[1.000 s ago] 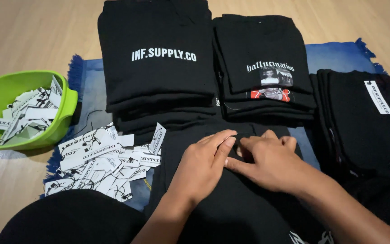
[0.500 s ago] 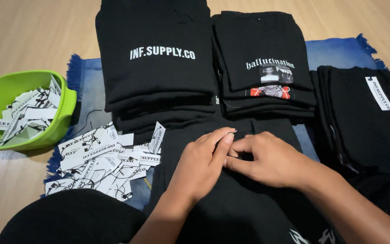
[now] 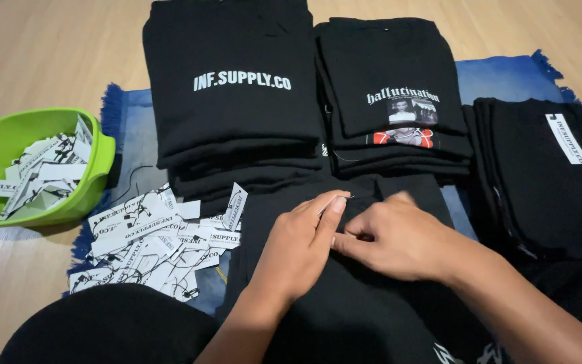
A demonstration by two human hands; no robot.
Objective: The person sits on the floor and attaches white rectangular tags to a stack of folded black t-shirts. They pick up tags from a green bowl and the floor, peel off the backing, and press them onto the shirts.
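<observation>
A: Hands?
B: Both on the black shirt (image 3: 345, 296) at 6 o'clock of the frame, lying flat on the blue mat (image 3: 506, 74). Left hand (image 3: 298, 246) pinches a thin string or tag loop between thumb and forefinger at the shirt's top edge. Right hand (image 3: 395, 236) sits just at 3 o'clock of it, fingers curled and pinched down on the fabric, fingertips touching the left thumb.

A: Any change from a second ago?
B: Small. The two hands were pressed flat-ish together at the collar; now the left forefinger has lifted and a pale string end shows at its tip. Reads as the tag string being worked free or threaded, can't tell which.

A: Surroundings?
B: Loose white tags (image 3: 149, 243) in a heap at 9 o'clock of the hands, touching the shirt edge. Green bowl (image 3: 95, 175) with more tags further out at 9. Three stacks of folded black shirts: printed stack (image 3: 237, 121) at 12, picture-print stack (image 3: 392, 67) at 1, labelled stack (image 3: 533, 182) at 3. Dark rounded thing (image 3: 109, 330) at 7, unclear.
</observation>
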